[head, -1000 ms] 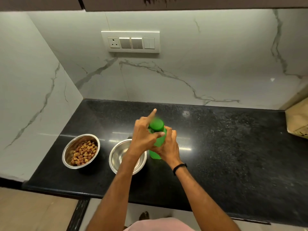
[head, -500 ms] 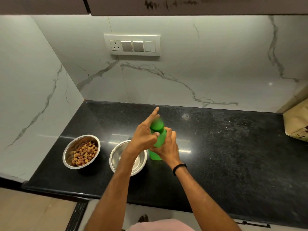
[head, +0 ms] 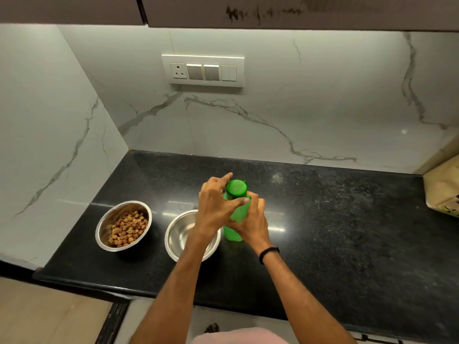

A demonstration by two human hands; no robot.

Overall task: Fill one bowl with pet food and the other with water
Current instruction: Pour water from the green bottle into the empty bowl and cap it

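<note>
A green plastic bottle (head: 238, 209) stands upright on the black counter, its green cap (head: 236, 188) on top. My right hand (head: 253, 223) wraps around the bottle's body from the right. My left hand (head: 215, 206) reaches across from the left, thumb and fingers around the cap, index finger raised. A steel bowl (head: 123, 225) with brown kibble sits at the left. Right of it, a second steel bowl (head: 181, 235) looks empty and is partly hidden under my left forearm.
The black granite counter (head: 335, 219) runs right to a brown paper bag (head: 443, 192) at the edge of view. Marble walls close the back and left. A switch panel (head: 203, 70) hangs on the back wall under a cabinet.
The hands stay on the bottle, with the left fingers shifting slightly around the cap. The cap now shows sharply instead of blurred. The view has tilted slightly.
</note>
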